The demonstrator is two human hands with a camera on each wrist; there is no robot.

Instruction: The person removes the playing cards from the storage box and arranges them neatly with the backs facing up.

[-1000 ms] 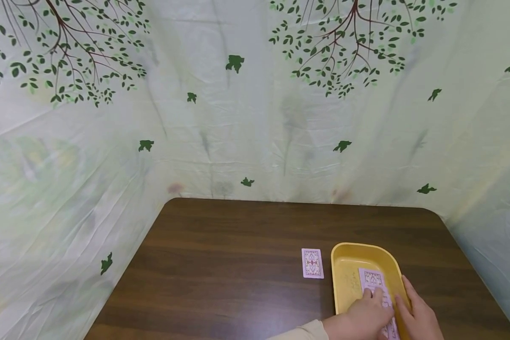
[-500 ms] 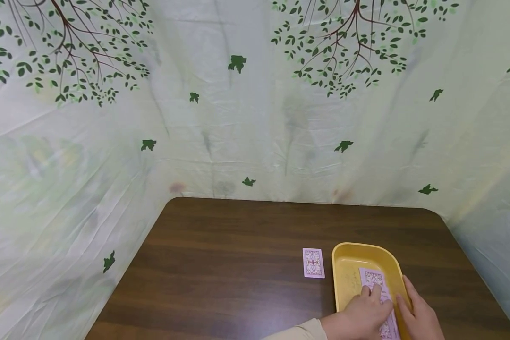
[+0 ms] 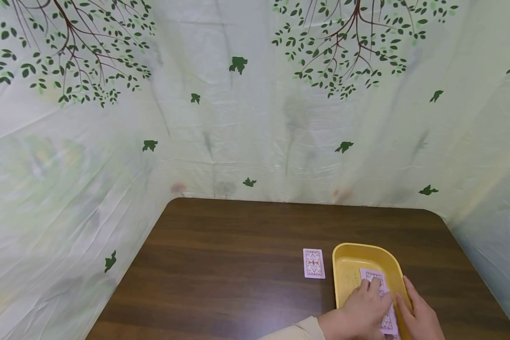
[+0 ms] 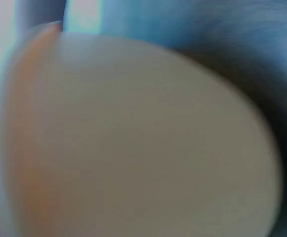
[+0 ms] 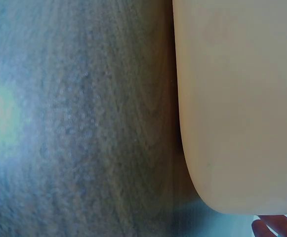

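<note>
In the head view, my left hand point(image 3: 363, 309) reaches into a yellow tray point(image 3: 343, 283). Its bent fingertips touch the upper part of a row of overlapping, patterned playing cards point(image 3: 387, 322); the hand hides much of them, and whether it pinches a card I cannot tell. My right hand point(image 3: 422, 316) grips the tray's right side, thumb over the rim and fingers along the outside. A single playing card point(image 3: 314, 263) lies face down on the table, left of the tray. In the left wrist view, a blurred beige surface point(image 4: 143, 138) covers most of the picture.
A dark brown wooden table point(image 3: 221, 264) extends left of and behind the tray. Beyond its edges hangs a pale curtain point(image 3: 263, 118) with printed branches and leaves. The right wrist view shows wood grain beside a smooth pale surface point(image 5: 242, 108), with reddish fingertips point(image 5: 279, 226) below.
My left hand shifts slightly over the cards, and the lower cards show differently beside it. My right hand keeps its grip on the tray, and the loose card stays put.
</note>
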